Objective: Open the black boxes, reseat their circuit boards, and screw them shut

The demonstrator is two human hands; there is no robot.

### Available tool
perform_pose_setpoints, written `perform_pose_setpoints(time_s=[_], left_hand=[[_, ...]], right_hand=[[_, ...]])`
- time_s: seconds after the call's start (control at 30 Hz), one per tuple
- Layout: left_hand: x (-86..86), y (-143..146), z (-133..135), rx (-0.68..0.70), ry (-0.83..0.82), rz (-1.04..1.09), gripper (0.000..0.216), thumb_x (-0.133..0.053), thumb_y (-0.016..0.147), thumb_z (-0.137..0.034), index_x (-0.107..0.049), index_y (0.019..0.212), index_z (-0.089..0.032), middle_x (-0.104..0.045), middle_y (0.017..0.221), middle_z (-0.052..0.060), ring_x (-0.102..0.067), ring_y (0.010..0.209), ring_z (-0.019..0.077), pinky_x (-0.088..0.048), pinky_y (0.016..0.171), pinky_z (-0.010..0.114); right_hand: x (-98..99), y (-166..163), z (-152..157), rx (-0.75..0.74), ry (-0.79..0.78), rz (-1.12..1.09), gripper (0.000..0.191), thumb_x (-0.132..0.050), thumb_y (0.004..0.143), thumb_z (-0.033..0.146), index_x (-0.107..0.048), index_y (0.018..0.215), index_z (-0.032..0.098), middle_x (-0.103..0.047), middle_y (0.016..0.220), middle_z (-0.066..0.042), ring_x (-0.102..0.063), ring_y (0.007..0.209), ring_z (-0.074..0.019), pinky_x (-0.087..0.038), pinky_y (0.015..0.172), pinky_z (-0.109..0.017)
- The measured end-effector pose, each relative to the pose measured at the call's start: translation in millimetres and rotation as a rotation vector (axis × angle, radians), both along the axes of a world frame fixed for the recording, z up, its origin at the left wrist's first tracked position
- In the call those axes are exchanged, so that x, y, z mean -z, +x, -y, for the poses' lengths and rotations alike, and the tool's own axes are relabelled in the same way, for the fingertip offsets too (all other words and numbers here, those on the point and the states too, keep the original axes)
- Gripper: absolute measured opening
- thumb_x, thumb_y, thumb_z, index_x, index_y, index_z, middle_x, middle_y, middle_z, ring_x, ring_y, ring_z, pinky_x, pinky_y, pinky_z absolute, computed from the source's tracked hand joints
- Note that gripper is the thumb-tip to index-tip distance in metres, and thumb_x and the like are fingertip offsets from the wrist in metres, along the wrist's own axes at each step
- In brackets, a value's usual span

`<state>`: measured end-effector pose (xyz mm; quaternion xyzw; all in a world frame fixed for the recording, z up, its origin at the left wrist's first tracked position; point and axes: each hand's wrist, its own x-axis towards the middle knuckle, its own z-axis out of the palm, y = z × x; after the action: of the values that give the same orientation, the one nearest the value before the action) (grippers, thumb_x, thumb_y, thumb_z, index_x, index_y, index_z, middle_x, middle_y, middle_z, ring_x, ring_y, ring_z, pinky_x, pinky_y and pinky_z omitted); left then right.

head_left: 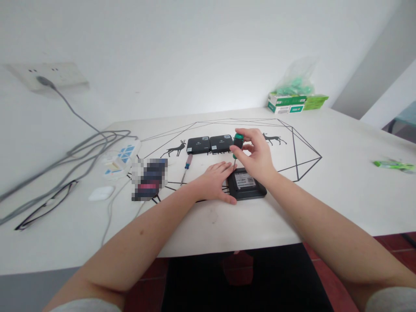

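A small black box [247,187] with a white label lies upside down on the white table [325,195]. My left hand [216,181] lies flat beside it, fingers stretched out, pressing against its left edge. My right hand [255,156] is closed round a green-handled screwdriver [237,142], held upright with its tip down at the box's far left corner. Two more black boxes [210,144] sit side by side farther back. A second screwdriver [186,167] with a red and blue handle lies left of my left hand.
A power strip [120,159] with grey cables sits at the left, with glasses [45,206] and a white earbud case [101,193] nearer me. A blurred dark object [149,178] lies beside them. Green-white cartons and a bag [294,97] stand at the back; a green item [394,165] lies far right.
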<state>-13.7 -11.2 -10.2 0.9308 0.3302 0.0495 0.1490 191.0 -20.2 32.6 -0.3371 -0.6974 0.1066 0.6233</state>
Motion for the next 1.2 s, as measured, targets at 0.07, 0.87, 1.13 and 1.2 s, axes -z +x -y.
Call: perform_pose_setpoints(time_s=[0.07,0.87,1.13,1.2], left_hand=[[0.4,0,0,0.001,0.008,0.007,0.135,-0.065,0.074,-0.098,-0.027,0.172,-0.014,-0.026,0.177,0.024,-0.023,0.163,0.0486,-0.019,0.132,0.063],[-1.2,0,0,-0.001,-0.007,0.015,0.137,-0.070,0.071,-0.097,-0.027,0.172,-0.015,-0.026,0.177,0.025,-0.022,0.163,0.0492,-0.019,0.131,0.062],[-1.8,1,0,0.018,0.006,0.033,0.133,-0.069,0.072,-0.097,-0.032,0.169,-0.014,-0.030,0.175,0.027,-0.025,0.162,0.0501,-0.021,0.130,0.064],[-1.6,0,1,0.017,0.006,0.025,0.132,-0.067,0.074,-0.096,-0.031,0.170,-0.012,-0.028,0.175,0.027,-0.024,0.162,0.0504,-0.021,0.130,0.064]], right_hand=[[1.3,-1,-1,-0.002,-0.004,0.011,0.037,-0.072,0.091,0.029,-0.068,0.128,0.031,-0.066,0.113,-0.006,-0.066,0.100,-0.0214,-0.066,0.070,-0.034],[4.2,-4,2,-0.109,0.020,-0.010,0.025,-0.049,0.107,0.037,-0.068,0.122,0.030,-0.068,0.125,-0.008,-0.068,0.119,-0.0254,-0.061,0.097,-0.048],[5.9,-6,1,0.008,0.061,0.013,0.028,-0.067,0.098,0.037,-0.065,0.125,0.031,-0.066,0.103,-0.003,-0.062,0.085,-0.0201,-0.060,0.079,-0.042],[9.3,-7,1,-0.022,0.049,-0.018,0.031,-0.059,0.102,0.035,-0.061,0.134,0.031,-0.069,0.110,-0.005,-0.066,0.093,-0.0217,-0.060,0.085,-0.044]])
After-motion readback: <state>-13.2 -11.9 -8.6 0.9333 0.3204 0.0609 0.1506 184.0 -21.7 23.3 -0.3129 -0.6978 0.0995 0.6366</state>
